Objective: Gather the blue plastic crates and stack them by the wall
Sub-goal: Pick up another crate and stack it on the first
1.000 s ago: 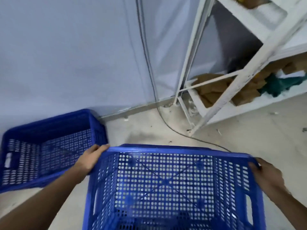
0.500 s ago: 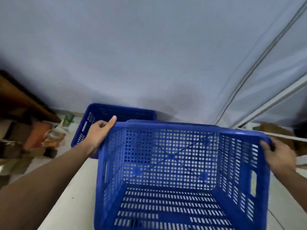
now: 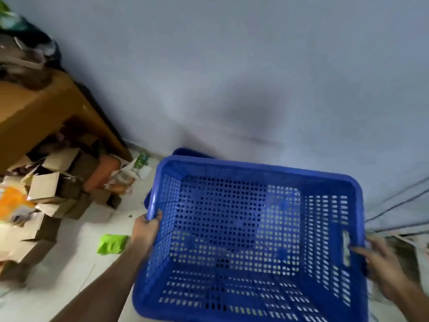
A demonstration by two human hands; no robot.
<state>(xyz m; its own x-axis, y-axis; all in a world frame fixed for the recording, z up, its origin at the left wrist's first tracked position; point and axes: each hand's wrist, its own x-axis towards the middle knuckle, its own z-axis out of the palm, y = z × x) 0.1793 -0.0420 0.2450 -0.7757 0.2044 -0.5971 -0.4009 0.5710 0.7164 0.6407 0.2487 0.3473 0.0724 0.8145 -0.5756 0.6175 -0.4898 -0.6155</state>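
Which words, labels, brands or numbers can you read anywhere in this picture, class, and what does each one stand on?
None can be read.
Held blue crate: no label or marking shows.
Orange packaging at the left edge: any print is too blurred to read.
Green-and-white packet by the wall: too small and blurred to read.
Cardboard boxes: no legible text.

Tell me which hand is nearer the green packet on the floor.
Left. The left hand grips the crate rim just right of the green packet; the right hand holds the far side.
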